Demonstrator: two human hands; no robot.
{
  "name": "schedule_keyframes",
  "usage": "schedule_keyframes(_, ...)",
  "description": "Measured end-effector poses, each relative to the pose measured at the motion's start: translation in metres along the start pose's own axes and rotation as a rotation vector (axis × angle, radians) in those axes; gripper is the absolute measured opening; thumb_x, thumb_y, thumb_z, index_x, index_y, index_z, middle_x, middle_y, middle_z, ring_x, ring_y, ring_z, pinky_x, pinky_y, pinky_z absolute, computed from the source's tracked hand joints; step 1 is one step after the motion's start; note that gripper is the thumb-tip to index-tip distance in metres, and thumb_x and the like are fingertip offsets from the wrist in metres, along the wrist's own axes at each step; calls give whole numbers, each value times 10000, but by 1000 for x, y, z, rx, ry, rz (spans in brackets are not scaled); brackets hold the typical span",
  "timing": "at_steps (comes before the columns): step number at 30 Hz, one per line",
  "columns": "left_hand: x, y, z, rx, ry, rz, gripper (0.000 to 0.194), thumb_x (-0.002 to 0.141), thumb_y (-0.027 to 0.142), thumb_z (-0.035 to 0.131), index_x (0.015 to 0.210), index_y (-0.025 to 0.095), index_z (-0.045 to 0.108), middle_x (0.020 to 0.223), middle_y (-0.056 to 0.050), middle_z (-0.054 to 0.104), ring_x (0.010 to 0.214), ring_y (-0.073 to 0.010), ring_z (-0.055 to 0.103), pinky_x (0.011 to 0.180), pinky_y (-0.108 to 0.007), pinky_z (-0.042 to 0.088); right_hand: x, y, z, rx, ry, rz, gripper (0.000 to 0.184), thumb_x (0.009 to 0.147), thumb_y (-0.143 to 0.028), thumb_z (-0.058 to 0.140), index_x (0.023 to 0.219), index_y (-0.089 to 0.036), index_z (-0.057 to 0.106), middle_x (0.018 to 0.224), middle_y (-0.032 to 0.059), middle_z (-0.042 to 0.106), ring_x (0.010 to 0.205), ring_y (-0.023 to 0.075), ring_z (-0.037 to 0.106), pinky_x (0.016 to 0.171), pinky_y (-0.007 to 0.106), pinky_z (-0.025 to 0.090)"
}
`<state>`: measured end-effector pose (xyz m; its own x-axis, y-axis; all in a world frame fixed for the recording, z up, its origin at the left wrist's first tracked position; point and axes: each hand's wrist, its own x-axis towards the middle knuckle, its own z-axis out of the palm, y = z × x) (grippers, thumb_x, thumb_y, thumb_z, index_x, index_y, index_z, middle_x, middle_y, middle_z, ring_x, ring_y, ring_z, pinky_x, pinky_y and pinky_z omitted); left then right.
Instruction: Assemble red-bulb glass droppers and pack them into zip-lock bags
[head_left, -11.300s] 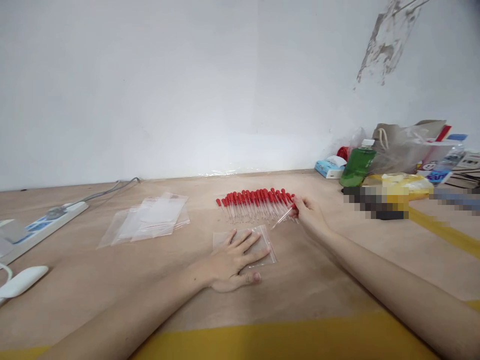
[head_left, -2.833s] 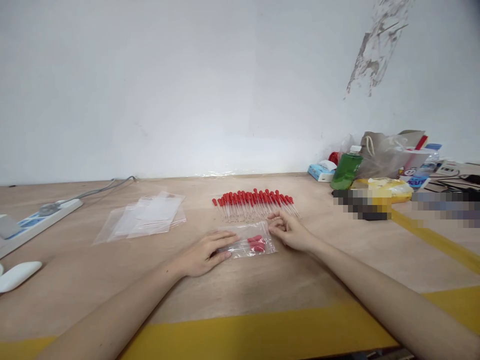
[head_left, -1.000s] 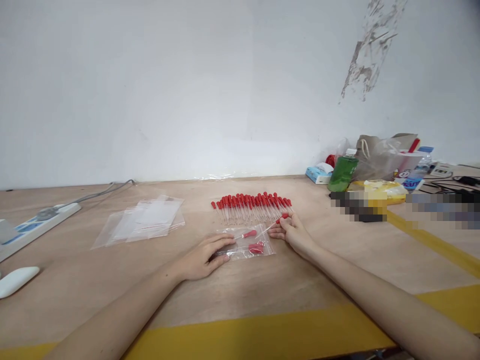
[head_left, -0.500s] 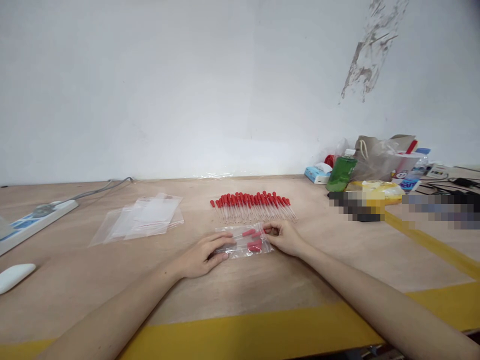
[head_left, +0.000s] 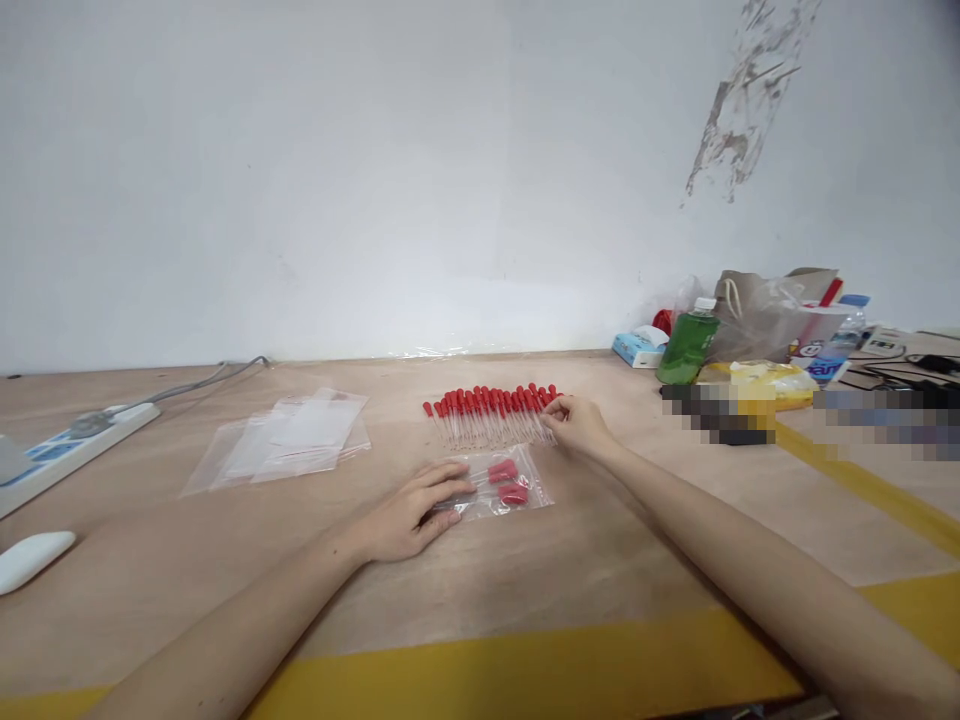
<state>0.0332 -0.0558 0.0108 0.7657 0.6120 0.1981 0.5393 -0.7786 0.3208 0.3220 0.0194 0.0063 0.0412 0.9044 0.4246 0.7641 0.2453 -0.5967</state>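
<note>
My left hand [head_left: 420, 508] lies flat with its fingers stretched over the left end of a clear zip bag [head_left: 536, 492], pressing it to the table. Inside that bag are droppers with red rubber bulbs [head_left: 513, 494]; their stems lie partly under my fingers. Behind the bag, many glass droppers [head_left: 487, 405] lie side by side in a row, bulbs pointing to the wall. At the row's right end my right hand [head_left: 579, 424] is closed in a pinch on a dropper, whose bulb is mostly hidden by the fingers.
A loose stack of clear bags [head_left: 296, 435] lies to the left, near a white power strip [head_left: 82, 440] and a white rounded object [head_left: 34, 560]. At the right stand a tissue pack [head_left: 637, 348], a green bottle [head_left: 686, 345], a paper bag and a yellow packet [head_left: 776, 382].
My right hand has left the bag's right end and moved back to the dropper row. The red bulbs in the bag now lie together. My left hand has stayed on the bag.
</note>
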Motion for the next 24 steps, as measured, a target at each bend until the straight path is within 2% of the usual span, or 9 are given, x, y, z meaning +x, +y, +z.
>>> schedule_keyframes(2, 0, 0, 0, 10, -8, -4, 369, 880, 334, 377, 1239, 264, 423, 1360, -45, 337, 1262, -222, 270, 1030, -415, 257, 14, -8, 6, -104, 8, 41, 131, 663, -273, 535, 650, -177, 623, 662, 26, 629, 658, 148, 567, 590, 236, 396)
schedule_keyframes(5, -1, 0, 0, 12, -13, -21, 382, 876, 337, 383, 1252, 269, 407, 1366, -44, 327, 1253, -220, 290, 1024, -403, 276, 28, -23, 20, -244, -52, 150, 154, 667, -290, 540, 626, -169, 626, 696, 72, 640, 717, 193, 591, 595, 257, 408)
schedule_keyframes(8, -1, -1, 0, 24, -4, -21, 393, 872, 337, 391, 1257, 261, 402, 1358, -49, 339, 1243, -210, 309, 1025, -387, 280, 36, -34, 29, -326, -73, 256, 158, 656, -245, 561, 740, -138, 641, 789, 141, 644, 773, 239, 604, 600, 280, 426)
schedule_keyframes(11, -1, -3, 1, 43, -15, -13, 397, 873, 339, 390, 1262, 258, 404, 1360, -50, 340, 1247, -209, 306, 1030, -387, 272, 42, -39, 30, -339, -79, 303, 235, 638, -193, 578, 856, -122, 630, 884, 173, 633, 821, 265, 605, 616, 299, 442)
schedule_keyframes(14, -1, -5, 1, 65, -17, 15, 386, 878, 328, 384, 1256, 260, 420, 1367, -52, 331, 1249, -217, 302, 1023, -400, 279, 46, -43, 28, -346, -101, 356, 267, 644, -183, 585, 901, -125, 625, 913, 167, 631, 849, 257, 604, 648, 298, 453)
schedule_keyframes(18, 1, 0, 0, 155, 64, 125, 352, 867, 284, 413, 1209, 241, 483, 1341, -64, 366, 1256, -242, 272, 1032, -446, 237, 49, -48, 28, -344, -133, 401, 285, 662, -199, 600, 935, -120, 623, 944, 169, 625, 901, 238, 594, 706, 283, 455)
schedule_keyframes(20, 2, 3, 0, 165, 84, 177, 352, 865, 252, 413, 1209, 221, 485, 1283, -75, 433, 1221, -227, 325, 1024, -421, 263, 49, -50, 30, -338, -149, 410, 288, 667, -199, 603, 942, -114, 624, 951, 178, 620, 918, 243, 589, 723, 289, 456)
schedule_keyframes(24, 1, 4, 0, 107, 27, 195, 364, 877, 217, 383, 1233, 217, 456, 1181, -67, 525, 1106, -182, 453, 972, -358, 351, 47, -50, 33, -316, -179, 414, 308, 671, -201, 602, 964, -106, 615, 969, 195, 605, 933, 265, 582, 726, 315, 463)
